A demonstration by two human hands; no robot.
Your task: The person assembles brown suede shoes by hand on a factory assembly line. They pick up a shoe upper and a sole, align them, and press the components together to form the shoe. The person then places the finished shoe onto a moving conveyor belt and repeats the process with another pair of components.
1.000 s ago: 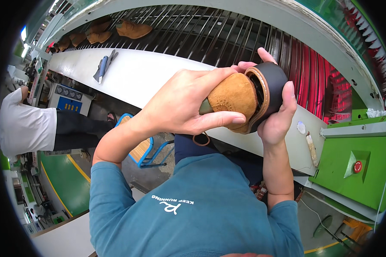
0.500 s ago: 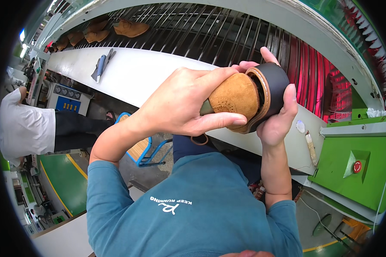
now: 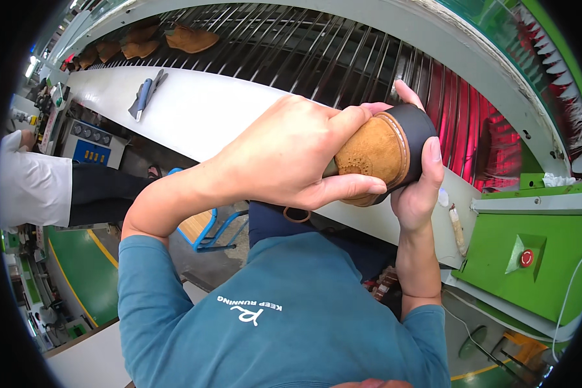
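Between my two hands, in front of my chest, is a tan suede shoe (image 3: 370,150) with its perforated toe showing. A black sole (image 3: 418,132) with a tan stitched edge sits against the upper's right side. My left hand (image 3: 291,152) is wrapped around the upper, thumb along its near side and fingers mostly hidden behind. My right hand (image 3: 417,194) cups the sole from the right, its thumb pressed on the black outer face and fingertips showing at the far side.
A white bench (image 3: 194,113) runs under my hands, with a blue-handled tool (image 3: 144,97) lying on it. Beyond are metal rollers carrying several tan shoes (image 3: 191,40). A green machine housing (image 3: 491,242) with a red button stands right. At left are a co-worker (image 3: 39,178) and blue-framed stool (image 3: 208,234).
The gap between sole and upper has closed; the sole now lies snug against the upper. My left hand has shifted right along the shoe. The whole view has moved slightly.
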